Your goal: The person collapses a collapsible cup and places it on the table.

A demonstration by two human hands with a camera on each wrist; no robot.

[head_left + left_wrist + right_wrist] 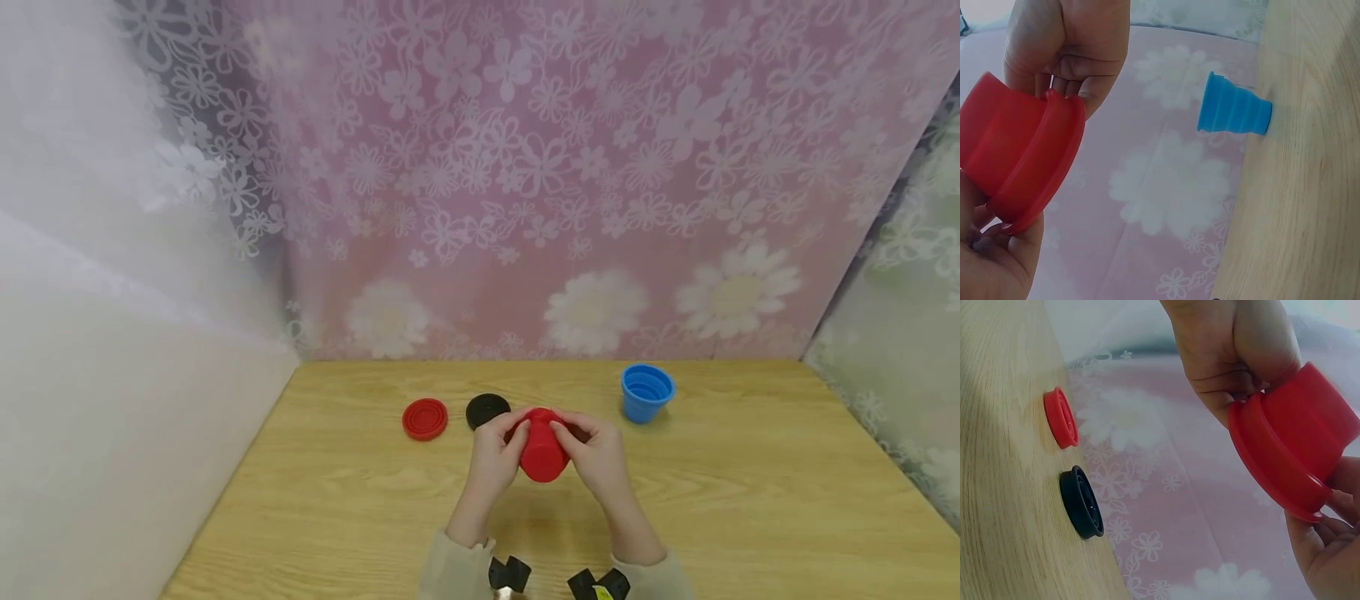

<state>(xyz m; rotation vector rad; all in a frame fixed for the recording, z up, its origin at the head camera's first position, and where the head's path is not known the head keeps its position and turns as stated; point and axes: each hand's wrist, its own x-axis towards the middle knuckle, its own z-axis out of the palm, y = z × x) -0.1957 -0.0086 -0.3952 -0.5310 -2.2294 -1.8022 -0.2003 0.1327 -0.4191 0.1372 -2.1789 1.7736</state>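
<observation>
A red ringed collapsible cup (543, 460) is held up over the table, its narrow base tilted toward me. My left hand (495, 452) grips its left side, thumb on the wall and fingers at the wide rim. On the opposite side my right hand (600, 457) holds it the same way. The left wrist view shows the cup (1013, 140) partly extended, with a step in its wall and its flared rim facing away. Fingertips pinch that rim at both ends in the right wrist view, where the red wall (1307, 431) shows side-on.
A blue extended cup (647, 396) stands upright at the back right. To the left lie a flattened red cup (425, 419) and a flattened black one (487, 408), the black one close behind my left hand. Flowered curtains (480, 183) border the wooden table (337, 500).
</observation>
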